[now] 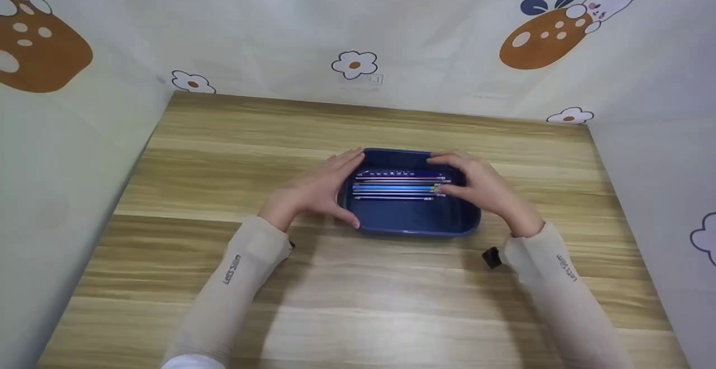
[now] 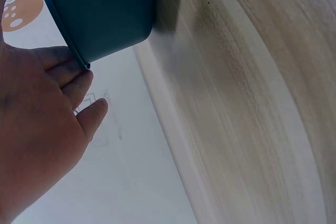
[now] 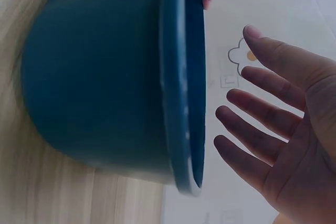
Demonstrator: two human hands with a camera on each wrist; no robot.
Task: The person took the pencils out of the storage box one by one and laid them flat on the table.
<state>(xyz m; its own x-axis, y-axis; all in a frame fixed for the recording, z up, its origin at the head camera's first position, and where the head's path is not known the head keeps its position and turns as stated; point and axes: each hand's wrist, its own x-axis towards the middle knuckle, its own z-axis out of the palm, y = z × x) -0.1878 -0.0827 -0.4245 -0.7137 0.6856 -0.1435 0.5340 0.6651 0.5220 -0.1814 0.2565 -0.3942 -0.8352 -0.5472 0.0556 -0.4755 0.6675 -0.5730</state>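
Note:
A dark blue rectangular plastic tub (image 1: 411,218) stands on the table in the head view. Inside it, several slim pencils (image 1: 391,189) lie side by side, mostly dark with a bright blue one among them. My left hand (image 1: 319,190) spans the tub's left end, thumb near the front corner and fingers along the back corner. In the left wrist view those fingers (image 2: 63,72) touch the rim and look fairly straight. My right hand (image 1: 484,184) hovers over the right end, thumb near the pencil ends. The right wrist view shows its fingers (image 3: 262,114) spread, apart from the rim.
The tub rests on a wood-grain table (image 1: 224,151). Pale printed sheets (image 1: 268,33) rise behind and at both sides. A small black piece (image 1: 492,257) sits at the right cuff.

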